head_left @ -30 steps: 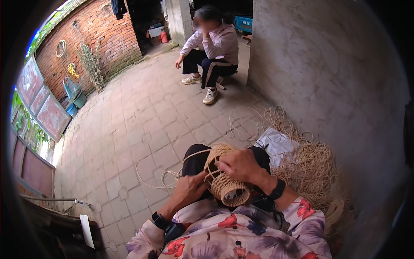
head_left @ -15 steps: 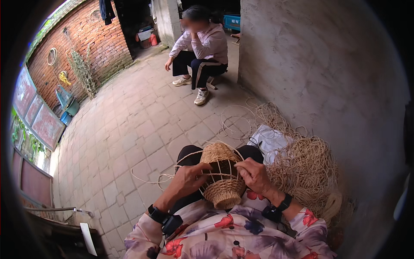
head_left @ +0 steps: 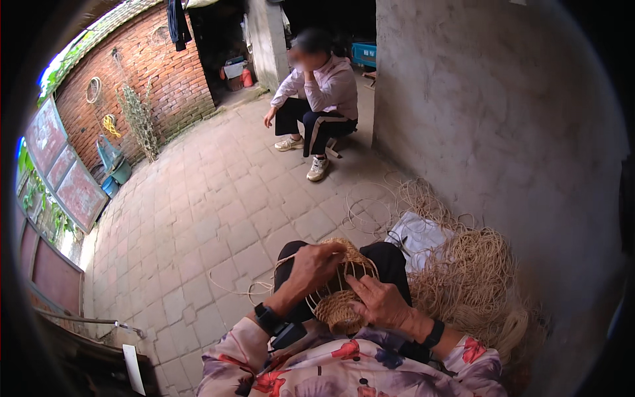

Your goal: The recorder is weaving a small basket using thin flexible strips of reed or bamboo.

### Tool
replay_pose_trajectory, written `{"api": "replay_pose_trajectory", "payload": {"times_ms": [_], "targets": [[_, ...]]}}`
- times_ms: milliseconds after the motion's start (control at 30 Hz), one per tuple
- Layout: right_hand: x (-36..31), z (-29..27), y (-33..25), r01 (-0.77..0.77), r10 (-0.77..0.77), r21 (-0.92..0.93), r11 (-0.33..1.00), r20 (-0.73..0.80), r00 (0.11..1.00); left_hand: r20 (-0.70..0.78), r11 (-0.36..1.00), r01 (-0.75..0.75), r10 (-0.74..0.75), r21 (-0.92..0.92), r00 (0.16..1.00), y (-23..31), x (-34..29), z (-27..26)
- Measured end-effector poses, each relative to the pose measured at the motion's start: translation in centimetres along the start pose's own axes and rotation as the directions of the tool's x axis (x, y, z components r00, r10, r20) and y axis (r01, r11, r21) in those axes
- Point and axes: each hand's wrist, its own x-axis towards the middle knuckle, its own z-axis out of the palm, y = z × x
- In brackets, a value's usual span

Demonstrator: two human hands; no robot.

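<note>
A small woven basket (head_left: pixel 338 309) of tan cord lies tilted between my knees, with bare upright stakes showing between its woven lower part and the woven band farther from me. Over its upper left side is my left hand (head_left: pixel 313 268), its fingers bunched together; what they pinch is hidden. My right hand (head_left: pixel 382 301) grips the basket's right side, its fingertips at the stakes and its thumb by the lower weave. A loose length of cord (head_left: pixel 259 286) trails off the basket's left side onto the paving.
A big tangled heap of cord (head_left: pixel 473 274) lies on my right against the grey wall (head_left: pixel 496 112). Beside it, a white sheet (head_left: pixel 418 239) carries a dark tool, perhaps scissors. Ahead, a person (head_left: pixel 317 99) sits on a low stool. Paving (head_left: pixel 198 218) stretches left toward a metal gate (head_left: pixel 73 178).
My left hand has risen from the basket's left side to its upper band. My right hand has moved lower and leftward onto the stakes. The view has shifted slightly.
</note>
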Motion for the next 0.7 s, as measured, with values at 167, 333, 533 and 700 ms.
{"api": "replay_pose_trajectory", "payload": {"times_ms": [167,333,533,700], "targets": [[1.0,-0.2,0.5,-0.002,0.003,-0.014,1.0,0.069,0.998,0.066,0.988,0.088,-0.097,0.127,0.993,0.9,-0.4,0.1],[1.0,0.9,1.4,-0.017,0.013,0.048,0.999,0.084,0.996,0.181,0.966,0.217,-0.24,0.142,0.954,0.6,-1.4,1.5],[1.0,1.3,1.3,-0.054,0.05,0.059,0.997,0.073,0.996,0.089,0.929,0.218,-0.254,0.3,0.963,1.2,-1.0,3.3],[-0.2,2.1,2.7,-0.048,0.044,0.092,0.995,0.045,0.998,-0.026,0.962,0.057,-0.052,0.269,0.998,1.5,-1.8,4.7]]}}
